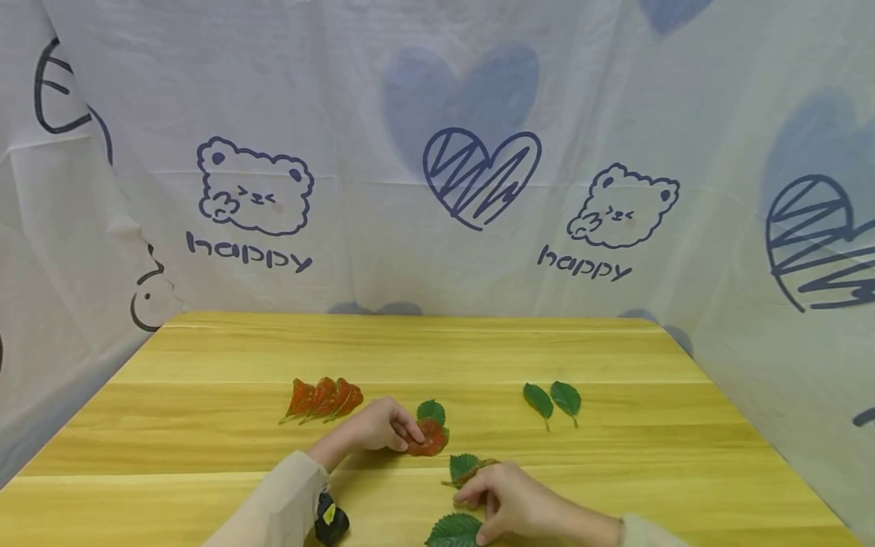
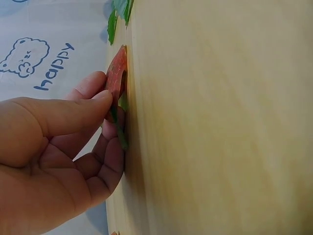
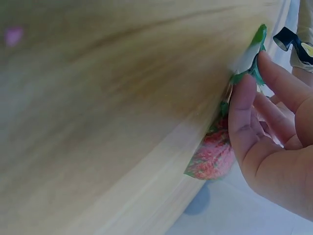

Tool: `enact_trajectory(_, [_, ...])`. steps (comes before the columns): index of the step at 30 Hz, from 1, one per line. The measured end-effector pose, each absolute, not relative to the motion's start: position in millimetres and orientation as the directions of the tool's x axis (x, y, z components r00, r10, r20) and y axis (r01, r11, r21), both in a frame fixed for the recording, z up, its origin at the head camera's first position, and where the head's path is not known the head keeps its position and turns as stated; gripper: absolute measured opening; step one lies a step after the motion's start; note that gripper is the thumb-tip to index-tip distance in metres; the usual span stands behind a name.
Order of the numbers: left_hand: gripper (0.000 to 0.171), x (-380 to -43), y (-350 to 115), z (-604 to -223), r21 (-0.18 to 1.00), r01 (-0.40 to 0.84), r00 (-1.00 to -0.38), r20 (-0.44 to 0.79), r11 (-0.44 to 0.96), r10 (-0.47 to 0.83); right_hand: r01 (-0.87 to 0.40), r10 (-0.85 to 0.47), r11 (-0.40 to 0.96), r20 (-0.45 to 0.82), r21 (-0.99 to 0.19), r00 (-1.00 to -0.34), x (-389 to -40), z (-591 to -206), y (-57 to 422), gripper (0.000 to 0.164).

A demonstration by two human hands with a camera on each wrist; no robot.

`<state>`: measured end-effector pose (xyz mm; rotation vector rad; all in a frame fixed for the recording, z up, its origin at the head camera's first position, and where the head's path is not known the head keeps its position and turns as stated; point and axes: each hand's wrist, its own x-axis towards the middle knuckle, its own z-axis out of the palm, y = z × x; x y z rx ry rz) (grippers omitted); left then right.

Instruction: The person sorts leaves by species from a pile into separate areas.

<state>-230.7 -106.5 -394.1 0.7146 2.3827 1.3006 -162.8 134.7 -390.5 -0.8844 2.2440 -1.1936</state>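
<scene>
My left hand [image 1: 383, 427] pinches a red leaf [image 2: 116, 76] between thumb and fingers, low over the table. In the head view this leaf overlaps a green leaf [image 1: 431, 410] lying just behind it. Closer to me, my right hand [image 1: 514, 500] has its thumb and forefinger on a serrated green leaf [image 1: 453, 530], which shows between the fingertips in the right wrist view. Just beyond those fingers lies another green leaf [image 1: 462, 463] with a reddish-brown leaf [image 1: 480, 470] against it. Part of that pair is hidden by the right hand.
Three overlapping red leaves [image 1: 324, 397] lie in a row on the left of the wooden table [image 1: 205, 448]. Two green leaves [image 1: 551, 400] lie side by side on the right. A printed cloth [image 1: 355, 213] hangs behind the table's far edge.
</scene>
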Motion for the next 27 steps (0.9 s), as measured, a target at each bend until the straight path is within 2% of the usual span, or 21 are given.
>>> enact_trajectory(3, [0.02, -230.9, -106.2, -393.7, 0.848, 0.27, -0.817, -0.049, 0.456, 0.575, -0.328, -0.725, 0.413, -0.089, -0.849, -0.682, -163.2, -392.5, 134.1, 0.034])
enact_trajectory(9, [0.02, -230.7, -106.6, -393.8, 0.854, 0.272, -0.81, -0.046, 0.444, 0.585, -0.273, -0.707, 0.408, -0.112, -0.871, -0.698, -163.1, -394.2, 133.5, 0.027])
enact_trajectory(17, [0.019, -231.1, -107.2, -394.5, 0.854, 0.275, -0.807, -0.046, 0.442, 0.589, -0.262, -0.7, 0.372, -0.083, -0.891, -0.71, -168.1, -392.1, 140.5, 0.03])
enact_trajectory(23, [0.019, -231.3, -106.3, -394.7, 0.848, 0.274, -0.812, -0.048, 0.453, 0.582, -0.233, -0.669, 0.35, -0.068, -0.907, -0.74, -171.2, -391.4, 146.6, 0.038])
enact_trajectory(27, [0.018, -231.4, -106.2, -394.9, 0.847, 0.277, -0.811, -0.046, 0.453, 0.583, -0.252, -0.653, 0.358, -0.049, -0.899, -0.756, -172.9, -390.9, 153.7, 0.032])
